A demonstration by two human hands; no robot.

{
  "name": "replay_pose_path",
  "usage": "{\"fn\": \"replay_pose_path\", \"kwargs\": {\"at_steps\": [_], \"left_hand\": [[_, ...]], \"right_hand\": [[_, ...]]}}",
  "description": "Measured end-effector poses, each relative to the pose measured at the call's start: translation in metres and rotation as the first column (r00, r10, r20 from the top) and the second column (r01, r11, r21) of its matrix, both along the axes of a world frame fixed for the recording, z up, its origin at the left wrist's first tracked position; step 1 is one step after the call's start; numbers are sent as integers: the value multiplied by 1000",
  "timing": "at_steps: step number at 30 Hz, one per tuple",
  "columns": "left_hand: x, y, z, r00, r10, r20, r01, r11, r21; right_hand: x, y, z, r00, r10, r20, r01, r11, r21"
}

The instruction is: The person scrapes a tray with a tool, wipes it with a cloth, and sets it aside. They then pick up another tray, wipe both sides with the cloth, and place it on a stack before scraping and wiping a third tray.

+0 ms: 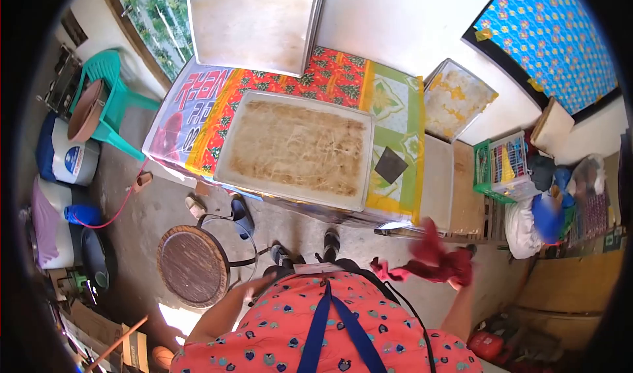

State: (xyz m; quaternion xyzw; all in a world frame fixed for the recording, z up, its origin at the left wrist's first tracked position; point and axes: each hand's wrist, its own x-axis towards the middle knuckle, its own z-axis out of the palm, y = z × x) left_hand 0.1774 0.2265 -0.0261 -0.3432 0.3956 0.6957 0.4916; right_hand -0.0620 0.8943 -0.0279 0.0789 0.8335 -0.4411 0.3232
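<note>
My right hand (460, 275) grips a crumpled red cloth (432, 257), held out at waist height to the right of my body. The cloth is blurred and hides most of the fingers. My left hand (254, 286) hangs low by my left hip with fingers loosely apart and nothing in it, just right of a round wooden stool (192, 265). In front of me a large metal tray (297, 149) lined with a brownish residue lies on a table covered with a colourful cloth (389, 109).
A stack of metal trays (254, 20) leans on the wall behind the table. Another tray (456, 99) leans at the right, above a wooden side table (455, 195). A green basket (504, 168) and bags sit right. A green chair (112, 96), coolers and sandals are left.
</note>
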Motion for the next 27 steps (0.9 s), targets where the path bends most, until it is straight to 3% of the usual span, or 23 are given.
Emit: {"fn": "replay_pose_path", "kwargs": {"at_steps": [1, 2, 4, 5, 6, 7, 8, 9, 10, 11, 12, 13, 14, 15, 17, 20, 23, 26, 27], "left_hand": [[6, 5, -3, 993, 92, 75, -103, 982, 162], [11, 8, -6, 993, 97, 73, -111, 970, 217], [13, 12, -19, 999, 40, 0, -39, 977, 210], [10, 12, -26, 996, -52, -78, 62, 990, 128], [4, 13, -36, 971, -173, -165, 179, 984, 20], [-7, 11, -45, 928, -283, -242, 270, 959, -83], [-20, 2, -45, 913, -256, -317, 246, 967, -73], [-40, -8, -30, 925, 68, -373, 8, 981, 196], [-73, -22, 50, 837, 412, -359, -210, 849, 484], [-100, -29, 83, 744, 624, -238, -293, 625, 723], [-127, -30, 96, 671, 556, -490, -318, 813, 488], [-151, -27, 106, 595, 401, -697, -370, 906, 205], [-167, -19, 116, 503, 58, -862, -294, 950, -107], [-179, -8, 126, 372, -309, -875, -263, 869, -419], [-198, 21, 151, 248, -292, -924, -180, 923, -340], [-207, 57, 178, 159, -281, -946, 53, 960, -276], [-206, 59, 174, 475, 35, -879, 64, 995, 75], [-206, 55, 168, 734, 301, -609, -46, 916, 399], [-204, 48, 179, 724, 534, -437, -298, 813, 500]], "right_hand": [[3, 24, -14, 970, -174, 169, 111, 939, 325], [1, 19, 3, 987, -52, 151, -29, 869, 493], [-14, -27, 64, 965, 192, 179, -260, 594, 762], [-19, -55, 92, 992, 113, 59, -127, 826, 549], [-20, -83, 120, 1000, -10, -28, 17, 962, 272], [-21, -125, 155, 959, -282, 7, 277, 940, -199], [-29, -150, 180, 982, -179, -66, 149, 936, -320], [-36, -173, 203, 986, -78, -148, 8, 905, -425], [-38, -204, 232, 974, -219, -65, 158, 851, -501], [-37, -229, 237, 921, -368, -131, 154, 650, -744], [-43, -245, 249, 892, -421, -163, 122, 571, -812], [-53, -258, 263, 880, -427, -210, 86, 576, -813], [-63, -271, 277, 863, -436, -256, 46, 573, -818], [-74, -282, 292, 845, -441, -302, 5, 571, -821], [-96, -306, 322, 806, -446, -390, -79, 572, -816], [-124, -347, 367, 743, -434, -510, -210, 572, -793], [-131, -387, 398, 691, -381, -615, -336, 583, -739], [-105, -420, 403, 660, -190, -727, -476, 643, -601], [-90, -430, 395, 655, -79, -751, -523, 670, -527]]}}
